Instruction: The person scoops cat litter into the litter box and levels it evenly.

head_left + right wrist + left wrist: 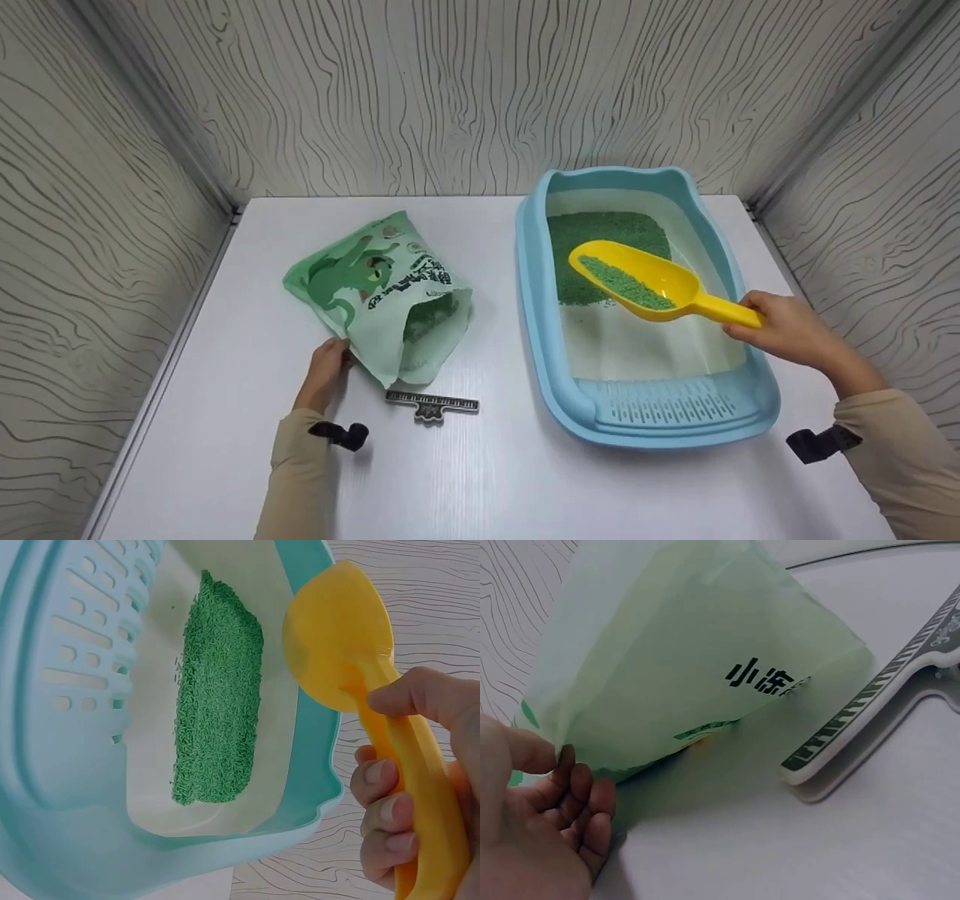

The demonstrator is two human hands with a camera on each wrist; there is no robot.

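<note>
My right hand [791, 328] grips the handle of a yellow scoop [679, 289], held over a blue litter box [534, 300]. Green litter pellets [624, 282] lie along the near side of the scoop's bowl. More green pellets [217, 694] cover part of the pale litter box floor, in a rough rectangle. On the left, a green litter bag [345, 281] with a cat print lies on its side, its mouth gaping toward the front. Between thumb and fingers, my left hand [551, 810] pinches the bag's edge near that mouth; in the head view some fingers are hidden.
A black-and-white clip [433, 403] with a ruler-like pattern lies just in front of the bag's mouth. The litter box has a slotted ledge [671, 405] at its near end. Wood-grain patterned walls [420, 97] enclose the white table [480, 480] at the back and both sides.
</note>
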